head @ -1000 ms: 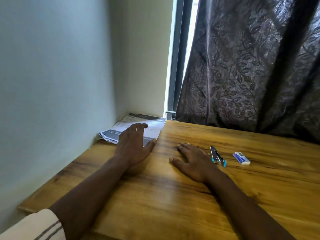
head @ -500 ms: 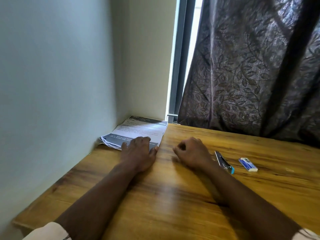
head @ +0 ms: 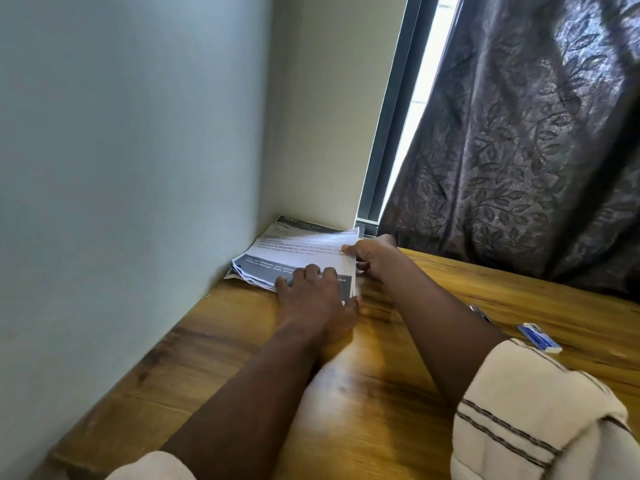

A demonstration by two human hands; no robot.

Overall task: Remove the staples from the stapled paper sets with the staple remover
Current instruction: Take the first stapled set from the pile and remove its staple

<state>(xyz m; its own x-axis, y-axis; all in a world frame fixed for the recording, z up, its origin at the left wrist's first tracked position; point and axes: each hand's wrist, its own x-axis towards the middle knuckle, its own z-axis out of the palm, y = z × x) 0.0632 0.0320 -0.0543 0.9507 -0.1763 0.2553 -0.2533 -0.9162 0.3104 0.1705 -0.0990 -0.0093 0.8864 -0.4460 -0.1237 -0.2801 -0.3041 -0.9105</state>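
A stack of printed paper sets (head: 298, 252) lies in the far left corner of the wooden table (head: 381, 410), against the wall. My left hand (head: 313, 299) rests flat on the near end of the stack, fingers spread. At the stack's right edge, my right hand (head: 372, 258) pinches the top sheets, thumb on top, and lifts that edge slightly. The metal staple remover (head: 481, 312) lies on the table to the right, mostly hidden behind my right forearm.
A small blue-and-white box (head: 539, 337) lies on the table at the right. A grey wall (head: 121, 168) runs along the table's left side. A dark patterned curtain (head: 519, 133) hangs behind the table, with a window frame (head: 384, 133) beside it.
My right hand has moved from the table beside the staple remover to the right edge of the paper stack and pinched the top sheets. My left hand slid further onto the stack.
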